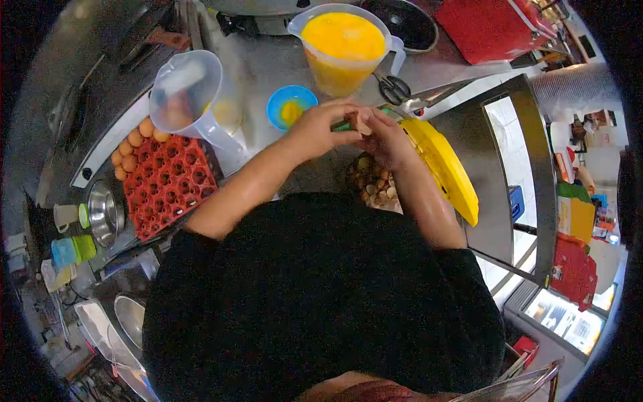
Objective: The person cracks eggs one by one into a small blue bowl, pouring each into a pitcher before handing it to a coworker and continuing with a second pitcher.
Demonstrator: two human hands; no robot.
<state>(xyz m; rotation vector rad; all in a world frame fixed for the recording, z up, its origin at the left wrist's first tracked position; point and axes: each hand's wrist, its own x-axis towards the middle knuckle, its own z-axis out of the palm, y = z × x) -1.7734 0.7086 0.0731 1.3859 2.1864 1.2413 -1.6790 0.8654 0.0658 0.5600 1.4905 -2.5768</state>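
Note:
Between my two hands is a brown eggshell (pixel 362 123), gripped by the fingers of my right hand (pixel 390 142). My left hand (pixel 320 131) curls in from the other side, its thumb and fingers closing on the same shell. Just beyond my left hand sits a small blue bowl (pixel 271 112) with yellow egg in it. Under my right forearm lies a heap of broken eggshells (pixel 376 182), partly hidden by the arm and my black shirt. A bright yellow plastic piece (pixel 442 164) runs along the right side of that arm.
A clear pitcher (pixel 335 79) of yellow liquid egg stands at the back. Left are another pitcher (pixel 184 94), a red egg tray (pixel 167 184) and several brown eggs (pixel 128 147). Black-handled scissors (pixel 394 90), a dark pan (pixel 402 27) and a steel bowl (pixel 106 213) lie around.

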